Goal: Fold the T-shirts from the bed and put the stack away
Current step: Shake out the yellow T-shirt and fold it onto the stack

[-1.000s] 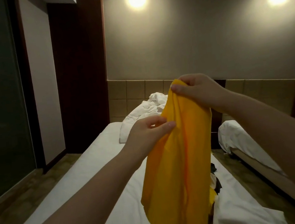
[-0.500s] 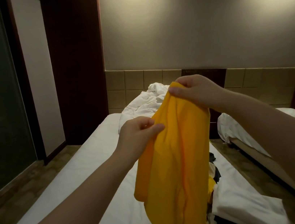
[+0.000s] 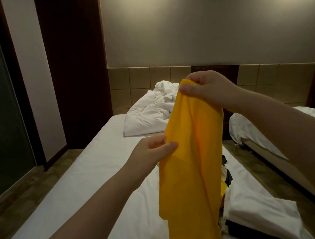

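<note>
The job looks barely begun. One yellow T-shirt [image 3: 191, 165] is held up unfolded, and no folded stack shows anywhere in view. The right hand [image 3: 207, 90] pinches the shirt's top edge between thumb and curled fingers. The left hand [image 3: 151, 154], lower and nearer the body, pinches the cloth's left edge the same way. The shirt hangs limp below both hands, above the bed [image 3: 81, 190], and its lower end runs out of the bottom of the view. I judge the hands are finding the shoulders or seams so it can be spread flat. Laying it down, folding it, doing the other shirts and putting the stack away are all still to do. Counted: two hands, both holding; one shirt held; one small heap of dark and pale garments [image 3: 228, 178] on the bed below the right hand, mostly hidden behind the shirt, so its number of pieces cannot be told; one rumpled white duvet [image 3: 148, 116] beyond the hands; and a second bed [image 3: 252, 136] to the right of the right hand.
</note>
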